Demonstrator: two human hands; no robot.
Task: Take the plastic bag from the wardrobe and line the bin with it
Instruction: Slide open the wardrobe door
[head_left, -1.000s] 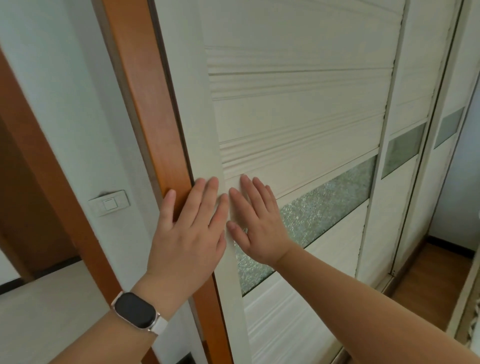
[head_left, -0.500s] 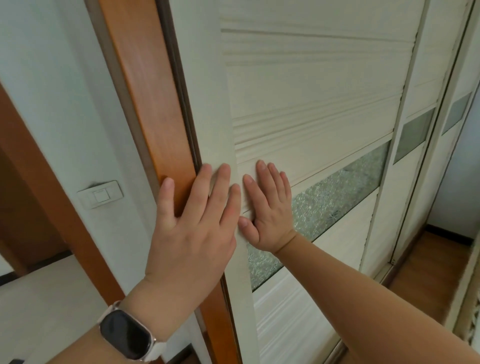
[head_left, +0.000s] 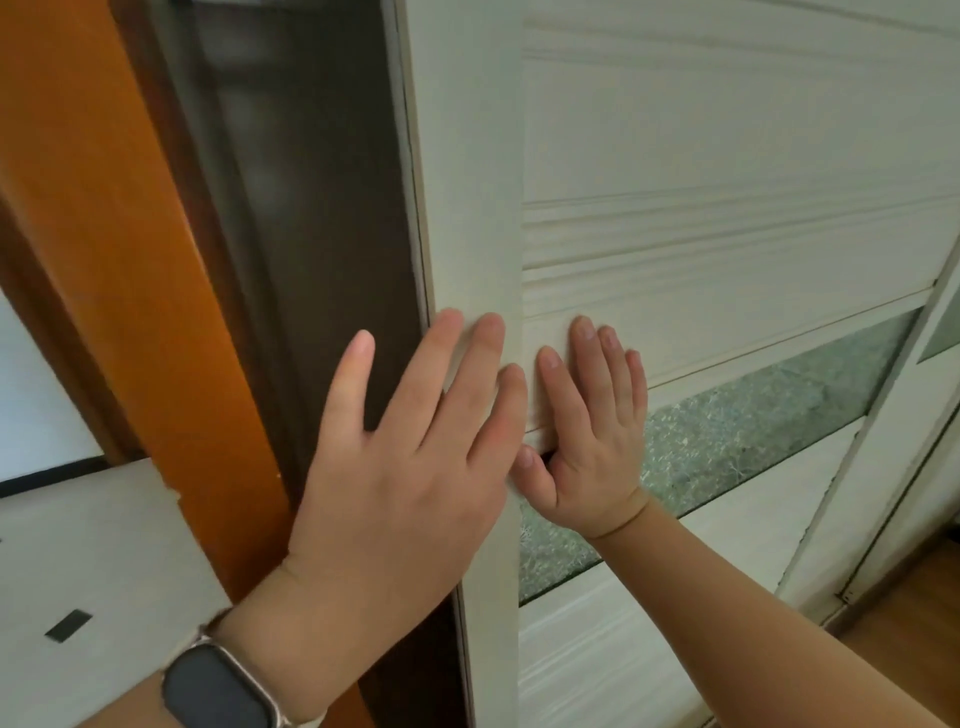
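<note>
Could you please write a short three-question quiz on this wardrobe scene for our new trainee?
1. True or false: both hands lie flat on the sliding door.
2. Which wrist wears the watch?
3. What shows between the orange frame and the door's edge: A) a dark gap, B) a plastic bag, C) a bin?

Key: 1 true: left hand and right hand press it with open palms. 2 the left. 3 A, the dark gap.

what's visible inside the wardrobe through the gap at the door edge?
Only a dark, blurred strip of interior between the orange frame and the white sliding door. No bag or shelf can be made out; the door, with both flat hands on it, covers the rest.
</note>
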